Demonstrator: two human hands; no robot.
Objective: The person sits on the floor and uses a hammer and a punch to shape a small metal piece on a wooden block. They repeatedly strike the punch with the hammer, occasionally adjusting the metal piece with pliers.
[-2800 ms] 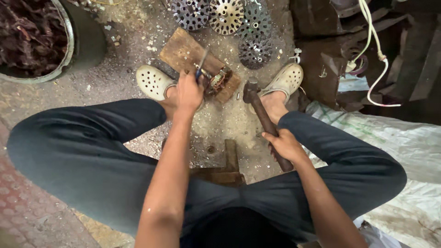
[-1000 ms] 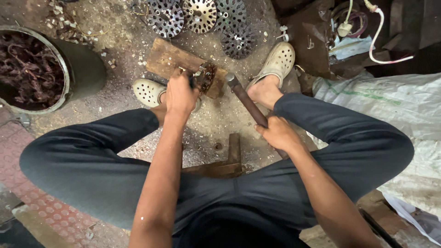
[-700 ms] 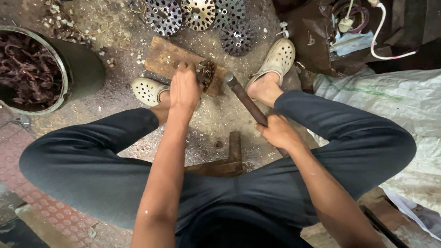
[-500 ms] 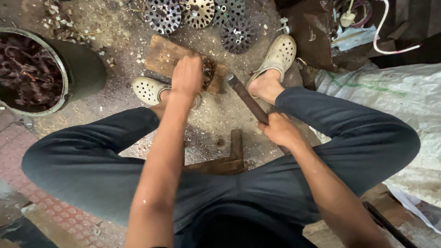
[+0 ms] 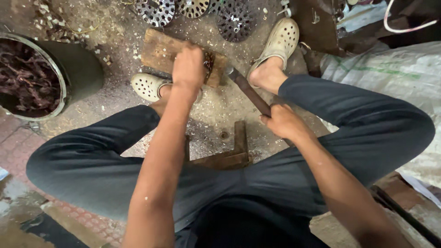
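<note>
Here, left hand [image 5: 188, 66] pinches a small metal part [image 5: 209, 64] steady on wooden block [image 5: 161, 53]; right hand [image 5: 284, 121] wraps hammer [image 5: 248, 89] handle, head poised beside it.

A worn rectangular brown wooden block [image 5: 161, 53] lies flat on the gritty floor at twelve o'clock. A small dark metal part [image 5: 209, 64] rests on it. A rusty wooden-handled hammer [image 5: 248, 89] slants toward one o'clock, its head beside the block.

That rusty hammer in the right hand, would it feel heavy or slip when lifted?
The rusty metal hammer probably feels head-heavy: its dark head sits far from the right hand, which grips the handle's lower end. It looks stiff, not floppy. Its rough, corroded surface likely resists slipping.
</note>
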